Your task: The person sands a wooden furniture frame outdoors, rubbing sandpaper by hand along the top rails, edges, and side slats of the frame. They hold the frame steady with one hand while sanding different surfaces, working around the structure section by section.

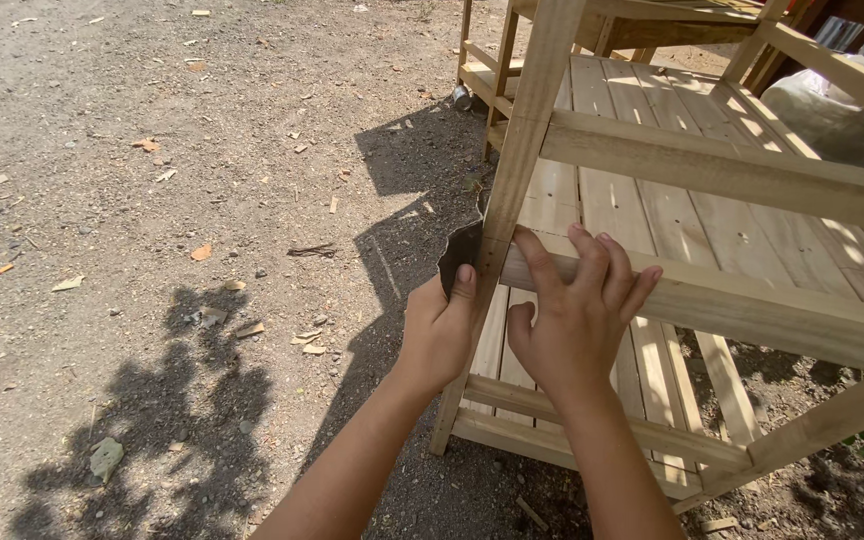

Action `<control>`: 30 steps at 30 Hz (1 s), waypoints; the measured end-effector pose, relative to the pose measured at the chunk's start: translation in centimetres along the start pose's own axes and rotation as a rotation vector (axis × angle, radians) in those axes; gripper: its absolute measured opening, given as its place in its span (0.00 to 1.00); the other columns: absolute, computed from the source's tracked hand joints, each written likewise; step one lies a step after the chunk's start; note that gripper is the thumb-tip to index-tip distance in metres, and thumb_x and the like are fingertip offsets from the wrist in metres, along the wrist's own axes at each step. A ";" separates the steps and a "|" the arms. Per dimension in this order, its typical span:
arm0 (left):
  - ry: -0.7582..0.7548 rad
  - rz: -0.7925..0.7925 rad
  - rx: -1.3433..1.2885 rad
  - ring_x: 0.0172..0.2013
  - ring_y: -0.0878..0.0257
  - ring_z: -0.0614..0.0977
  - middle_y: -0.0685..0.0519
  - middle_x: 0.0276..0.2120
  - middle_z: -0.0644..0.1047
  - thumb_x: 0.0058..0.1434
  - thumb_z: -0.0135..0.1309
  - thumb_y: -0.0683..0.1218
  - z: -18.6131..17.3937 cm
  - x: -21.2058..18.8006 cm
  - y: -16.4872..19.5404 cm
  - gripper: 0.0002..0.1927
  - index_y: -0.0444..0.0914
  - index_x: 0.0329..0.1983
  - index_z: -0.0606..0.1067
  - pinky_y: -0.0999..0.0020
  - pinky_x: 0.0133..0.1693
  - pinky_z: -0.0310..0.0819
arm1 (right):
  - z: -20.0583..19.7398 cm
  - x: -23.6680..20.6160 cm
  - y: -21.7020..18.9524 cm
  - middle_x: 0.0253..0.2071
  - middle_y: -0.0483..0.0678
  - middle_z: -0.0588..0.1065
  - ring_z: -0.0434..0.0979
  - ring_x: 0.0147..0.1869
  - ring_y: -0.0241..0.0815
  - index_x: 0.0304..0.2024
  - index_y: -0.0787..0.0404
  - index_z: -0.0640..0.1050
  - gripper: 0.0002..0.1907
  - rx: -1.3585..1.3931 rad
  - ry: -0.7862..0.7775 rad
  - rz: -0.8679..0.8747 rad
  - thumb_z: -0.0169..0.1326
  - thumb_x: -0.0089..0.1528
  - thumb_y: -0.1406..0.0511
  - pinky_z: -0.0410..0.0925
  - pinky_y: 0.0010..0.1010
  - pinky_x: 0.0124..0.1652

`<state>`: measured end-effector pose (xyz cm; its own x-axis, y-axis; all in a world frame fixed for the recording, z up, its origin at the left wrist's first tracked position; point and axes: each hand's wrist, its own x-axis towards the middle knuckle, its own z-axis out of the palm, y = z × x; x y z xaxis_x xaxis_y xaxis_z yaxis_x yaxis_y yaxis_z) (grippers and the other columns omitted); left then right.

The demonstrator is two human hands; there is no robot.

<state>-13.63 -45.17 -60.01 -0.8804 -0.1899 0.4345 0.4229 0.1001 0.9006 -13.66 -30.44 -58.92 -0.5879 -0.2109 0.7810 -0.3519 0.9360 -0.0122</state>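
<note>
Two bare forearms enter from the lower edge — no sleeves, gloves, watch or bands on either. Left hand (439,335) and right hand (574,320) both uncovered — no rings seen; fingernails short, unpainted. No markings noted on either limb.

The wooden rack (712,230) stands on the ground (152,200) at right; the sandpaper (460,255) lies against its front left post (527,130), the lower rail (752,305) right of it
</note>
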 end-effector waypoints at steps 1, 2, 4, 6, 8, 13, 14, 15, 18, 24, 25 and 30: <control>0.013 0.007 0.029 0.28 0.67 0.70 0.53 0.22 0.72 0.75 0.38 0.57 0.1 0.3 0.1 0.24 0.33 0.39 0.74 0.66 0.31 0.68 | 0.0 -0.1 0.1 0.63 0.55 0.63 0.53 0.75 0.61 0.64 0.36 0.73 0.38 0.008 0.002 -0.001 0.59 0.50 0.66 0.34 0.76 0.69; 0.013 -0.008 0.035 0.27 0.66 0.69 0.53 0.22 0.72 0.75 0.38 0.57 0.2 0.6 0.3 0.25 0.32 0.38 0.74 0.66 0.31 0.68 | 0.0 -0.1 0.2 0.63 0.55 0.63 0.53 0.75 0.61 0.64 0.37 0.73 0.38 0.018 0.002 -0.002 0.59 0.50 0.66 0.34 0.77 0.69; 0.013 -0.018 0.049 0.26 0.65 0.68 0.53 0.21 0.72 0.77 0.38 0.57 0.4 0.9 0.7 0.26 0.31 0.37 0.73 0.65 0.30 0.67 | -0.1 -0.2 0.2 0.64 0.55 0.62 0.52 0.75 0.60 0.65 0.37 0.73 0.39 0.027 -0.008 -0.012 0.58 0.50 0.66 0.35 0.76 0.69; -0.002 -0.015 -0.114 0.26 0.66 0.68 0.54 0.23 0.71 0.75 0.38 0.57 0.4 0.3 0.9 0.25 0.32 0.39 0.74 0.64 0.29 0.65 | -0.2 -0.1 0.3 0.64 0.55 0.62 0.52 0.75 0.60 0.65 0.37 0.73 0.39 0.023 -0.006 -0.019 0.58 0.50 0.67 0.35 0.76 0.69; 0.000 0.046 -0.129 0.27 0.68 0.69 0.56 0.24 0.72 0.74 0.38 0.57 0.4 -0.6 0.5 0.23 0.33 0.43 0.74 0.65 0.30 0.65 | -0.4 0.0 0.2 0.64 0.54 0.62 0.52 0.75 0.59 0.64 0.36 0.73 0.39 0.007 -0.023 -0.016 0.58 0.49 0.67 0.35 0.76 0.68; -0.022 -0.078 0.031 0.27 0.66 0.68 0.52 0.22 0.70 0.77 0.38 0.56 0.5 -0.2 -1.9 0.27 0.30 0.34 0.72 0.64 0.30 0.65 | -0.8 0.1 0.4 0.64 0.54 0.62 0.52 0.75 0.59 0.64 0.36 0.73 0.39 0.020 -0.012 -0.001 0.58 0.50 0.67 0.35 0.76 0.69; -0.004 -0.051 0.022 0.28 0.66 0.68 0.53 0.23 0.71 0.77 0.38 0.56 0.7 0.1 -2.3 0.26 0.30 0.35 0.72 0.65 0.30 0.66 | -0.8 0.1 0.4 0.65 0.55 0.62 0.52 0.75 0.59 0.64 0.36 0.73 0.38 0.028 -0.006 -0.007 0.58 0.50 0.67 0.35 0.76 0.69; 0.014 -0.014 0.015 0.28 0.67 0.68 0.53 0.23 0.71 0.77 0.38 0.56 0.8 0.3 -2.7 0.25 0.31 0.36 0.72 0.65 0.31 0.66 | -0.8 0.0 0.5 0.65 0.55 0.62 0.52 0.75 0.59 0.65 0.36 0.72 0.39 0.036 -0.018 -0.010 0.58 0.50 0.67 0.35 0.76 0.69; 0.037 0.059 0.015 0.28 0.68 0.69 0.54 0.23 0.72 0.75 0.38 0.56 1.1 0.5 -2.9 0.24 0.32 0.37 0.73 0.65 0.31 0.67 | -0.5 0.1 0.5 0.65 0.55 0.61 0.52 0.75 0.60 0.66 0.34 0.72 0.42 0.039 -0.014 -0.021 0.58 0.48 0.67 0.35 0.76 0.68; 0.036 -0.012 0.037 0.26 0.67 0.68 0.54 0.21 0.71 0.75 0.38 0.57 0.9 0.0 -0.1 0.26 0.31 0.36 0.72 0.64 0.29 0.66 | -1.2 0.6 0.4 0.66 0.55 0.62 0.52 0.75 0.61 0.66 0.36 0.71 0.42 0.058 -0.080 -0.029 0.58 0.48 0.68 0.34 0.73 0.68; 0.040 -0.043 0.035 0.26 0.66 0.68 0.53 0.21 0.71 0.76 0.38 0.58 0.6 -0.1 0.5 0.27 0.30 0.35 0.72 0.63 0.29 0.66 | -1.6 0.4 0.7 0.66 0.55 0.62 0.53 0.74 0.61 0.66 0.37 0.71 0.41 0.110 -0.073 -0.068 0.58 0.49 0.68 0.34 0.72 0.68; -0.032 0.528 0.110 0.35 0.66 0.74 0.52 0.33 0.75 0.81 0.34 0.57 -2.7 -4.3 0.6 0.29 0.25 0.47 0.71 0.62 0.36 0.68 | -5.0 -2.4 4.6 0.65 0.50 0.69 0.63 0.73 0.56 0.63 0.51 0.75 0.33 0.367 0.113 -0.010 0.53 0.53 0.72 0.49 0.57 0.73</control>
<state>-9.01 -46.88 -61.36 -0.5608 -0.0564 0.8260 0.7864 0.2757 0.5528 -10.22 -24.26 -57.75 -0.5059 -0.1682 0.8460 -0.6068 0.7665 -0.2105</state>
